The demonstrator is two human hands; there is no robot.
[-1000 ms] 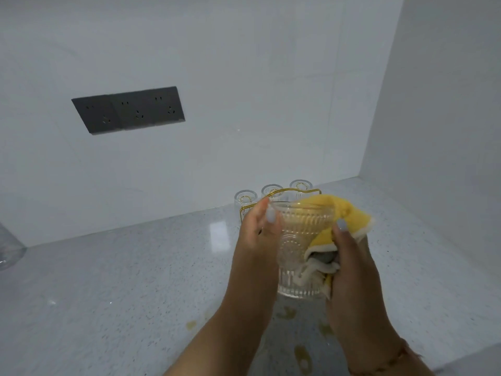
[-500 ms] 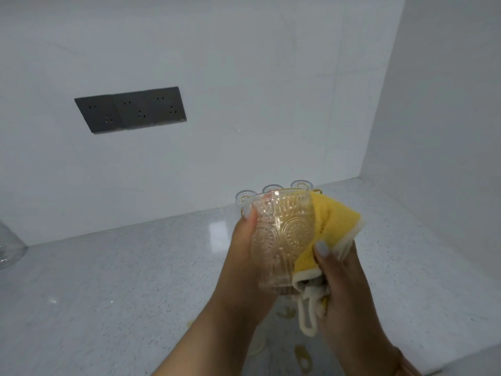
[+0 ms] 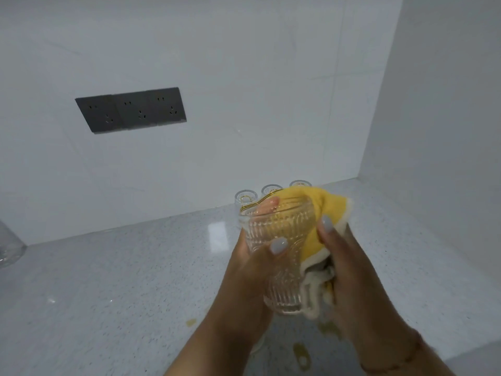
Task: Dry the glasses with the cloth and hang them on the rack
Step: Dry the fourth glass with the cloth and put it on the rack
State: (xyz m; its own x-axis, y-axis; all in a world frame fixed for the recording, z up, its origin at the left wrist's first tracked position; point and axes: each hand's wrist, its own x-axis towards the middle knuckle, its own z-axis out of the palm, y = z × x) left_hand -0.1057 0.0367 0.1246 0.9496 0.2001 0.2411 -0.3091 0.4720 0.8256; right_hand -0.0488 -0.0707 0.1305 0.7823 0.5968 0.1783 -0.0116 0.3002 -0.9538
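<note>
A ribbed, embossed clear glass (image 3: 282,253) is held above the counter, mouth up and tilted away from me. My left hand (image 3: 252,270) grips its left side, thumb across the front and a fingertip showing through the rim. My right hand (image 3: 349,272) holds a yellow cloth (image 3: 322,210) with a white edge against the glass's right and back side. Behind them, three upturned glasses (image 3: 246,198) hang on a gold wire rack (image 3: 248,205) by the wall, mostly hidden by my hands.
A speckled grey counter (image 3: 122,280) runs to white walls at the back and right. A dark triple socket plate (image 3: 131,109) sits on the back wall. A clear glass vessel (image 3: 9,246) stands at the far left. Yellowish spots (image 3: 301,356) mark the counter under my arms.
The glass has been turned and tilted in my left hand, thumb now across its front. The cloth in my right hand has slid up around the glass's right and back side.
</note>
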